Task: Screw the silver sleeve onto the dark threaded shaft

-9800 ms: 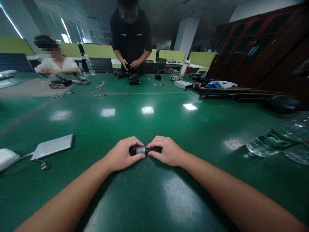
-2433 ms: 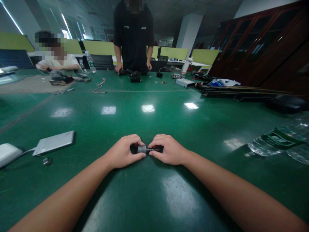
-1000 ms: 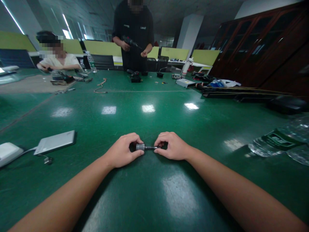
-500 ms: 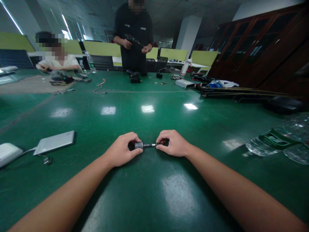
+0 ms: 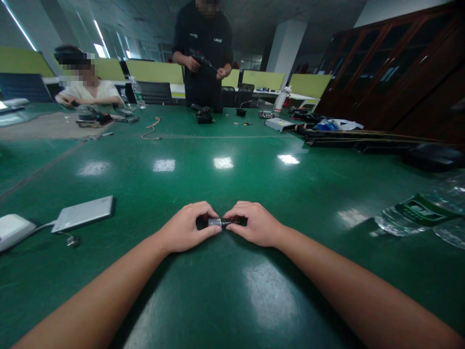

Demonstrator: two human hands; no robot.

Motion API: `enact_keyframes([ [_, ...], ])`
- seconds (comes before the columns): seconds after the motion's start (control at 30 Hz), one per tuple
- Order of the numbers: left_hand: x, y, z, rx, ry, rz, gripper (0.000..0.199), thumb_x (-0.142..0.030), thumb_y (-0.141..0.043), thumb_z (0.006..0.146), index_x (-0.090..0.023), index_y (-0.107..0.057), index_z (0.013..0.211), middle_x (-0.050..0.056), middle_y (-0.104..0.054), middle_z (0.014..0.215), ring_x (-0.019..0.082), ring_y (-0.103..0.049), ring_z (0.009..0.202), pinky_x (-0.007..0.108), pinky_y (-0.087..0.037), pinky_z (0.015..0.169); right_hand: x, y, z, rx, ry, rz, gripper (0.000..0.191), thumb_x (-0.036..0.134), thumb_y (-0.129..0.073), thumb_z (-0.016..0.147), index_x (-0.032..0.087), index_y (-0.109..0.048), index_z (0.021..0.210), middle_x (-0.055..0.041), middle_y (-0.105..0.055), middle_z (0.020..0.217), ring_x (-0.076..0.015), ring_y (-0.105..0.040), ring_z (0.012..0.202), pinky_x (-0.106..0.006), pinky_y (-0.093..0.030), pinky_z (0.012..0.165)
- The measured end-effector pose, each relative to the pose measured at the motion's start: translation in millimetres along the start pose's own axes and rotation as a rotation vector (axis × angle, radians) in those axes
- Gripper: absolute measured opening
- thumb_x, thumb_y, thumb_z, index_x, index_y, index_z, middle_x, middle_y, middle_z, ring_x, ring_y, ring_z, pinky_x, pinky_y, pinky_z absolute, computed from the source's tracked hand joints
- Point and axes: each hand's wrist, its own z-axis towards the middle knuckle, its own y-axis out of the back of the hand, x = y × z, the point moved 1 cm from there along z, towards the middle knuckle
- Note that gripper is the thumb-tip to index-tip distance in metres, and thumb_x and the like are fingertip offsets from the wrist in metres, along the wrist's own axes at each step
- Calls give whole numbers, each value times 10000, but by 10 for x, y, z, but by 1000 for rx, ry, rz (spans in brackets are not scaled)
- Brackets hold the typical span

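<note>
We look down on a glossy green counter (image 5: 203,295), where a small silver cylinder (image 5: 215,222) is held directly in front of us; we place everything else by it. At its left end is our left hand (image 5: 185,225), its grip curled around the cylinder between thumb and fingers. From the cylinder's right end a dark ridged shaft (image 5: 225,223) extends, and our right hand (image 5: 256,223) pinches that shaft in its grip, partly hiding it. We cannot tell whether the cylinder touches the counter.

Well to the left of the cylinder lie a flat pale slab (image 5: 84,214) and a rounded white block (image 5: 14,230), with a short white cord between them. Well to its right is a clear plastic bottle (image 5: 417,213) with a green label. Far beyond the cylinder, a standing person in a black top (image 5: 205,41) holds a power drill (image 5: 199,56).
</note>
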Motion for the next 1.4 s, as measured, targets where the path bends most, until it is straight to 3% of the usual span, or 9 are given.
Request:
enact_keyframes([
  [0.37, 12, -3, 3, 1, 13, 3, 182, -299, -693, 810, -176, -659, 939, 31, -666, 894, 185, -619, 831, 297, -464, 754, 28, -16, -7, 48, 119, -32, 170, 167, -622, 872, 165, -701, 1022, -68, -718, 904, -189, -617, 863, -329, -467, 807],
  [1.0, 12, -15, 4, 7, 26, 11, 221, -259, -770, 725, -178, -649, 891, 1, -638, 835, 168, -596, 772, 284, -440, 704, 30, -46, 2, 23, 85, -54, 118, 212, -690, 831, 186, -707, 945, -34, -729, 872, -179, -635, 836, -323, -444, 792],
  [1.4, 15, -20, 5, 3, 10, 51, 209, -283, -749, 750, -176, -628, 884, 4, -625, 822, 169, -584, 758, 283, -425, 694, 21, -35, -6, 3, 111, -33, 95, 217, -666, 850, 179, -709, 926, -45, -720, 843, -177, -624, 813, -317, -451, 773],
])
